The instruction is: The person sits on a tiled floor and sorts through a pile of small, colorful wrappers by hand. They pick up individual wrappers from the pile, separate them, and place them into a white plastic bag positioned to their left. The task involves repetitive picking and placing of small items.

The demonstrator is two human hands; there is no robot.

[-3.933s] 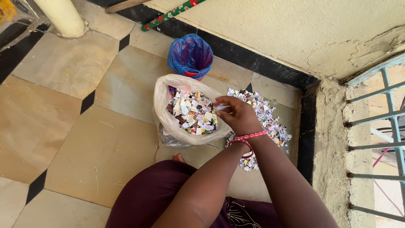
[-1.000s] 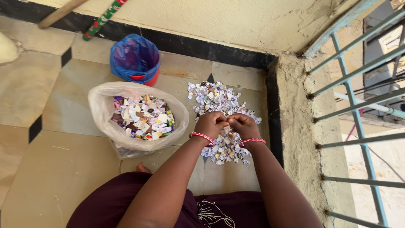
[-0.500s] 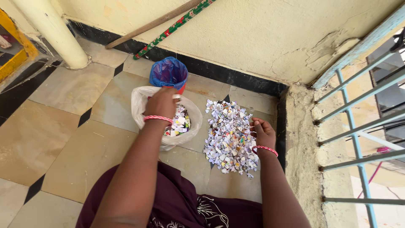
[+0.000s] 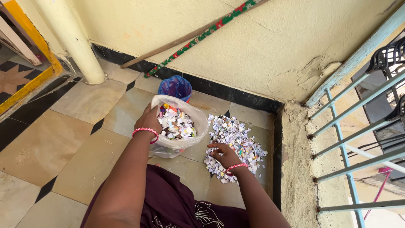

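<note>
On the tiled floor (image 4: pixel 84 160) by the wall corner, seen from the head camera: a person sits low, dark maroon garment (image 4: pixel 173 202) over the knees. Left hand (image 4: pixel 148 120) rests against the near rim of a clear plastic bag (image 4: pixel 198 116), fingers closed on the edge; the bag stands open, filled with small torn paper pieces. Right hand (image 4: pixel 223 154) lies palm down on the loose pile of paper scraps (image 4: pixel 240 141) just beside the bag; fingers curled into the scraps, whether they pinch any I cannot tell. Red bead bracelets on both wrists. Behind the bag, touching or nearly so, a small bin with blue liner (image 4: pixel 175 87). Patterned stick (image 4: pixel 198 37) leans on the wall. Railing (image 4: pixel 354 126) to the right.
</note>
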